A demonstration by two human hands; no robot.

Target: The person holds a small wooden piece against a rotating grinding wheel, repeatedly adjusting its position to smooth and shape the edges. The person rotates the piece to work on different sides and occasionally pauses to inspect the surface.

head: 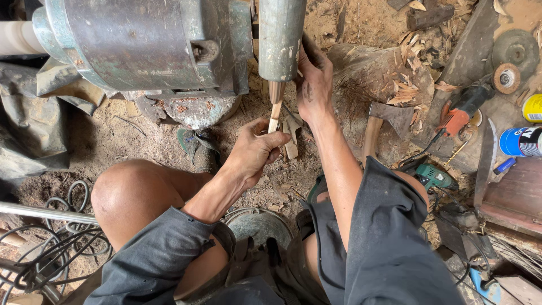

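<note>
The left hand (254,149) is closed around a thin wooden stick (274,117), holding it upright so its top meets the narrow tip of a grey metal cylinder (280,36) – part of the big motor (135,45) above. The right hand (314,85) rests flat against the cylinder's lower end, fingers straight and loose, gripping nothing. A hatchet (384,121) lies on the sawdust-strewn ground just to the right.

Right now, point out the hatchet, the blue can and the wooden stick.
hatchet (395,116), head view, on its metal head
blue can (516,141), head view, on its side wall
wooden stick (274,117), head view, above the left hand's grip
</note>
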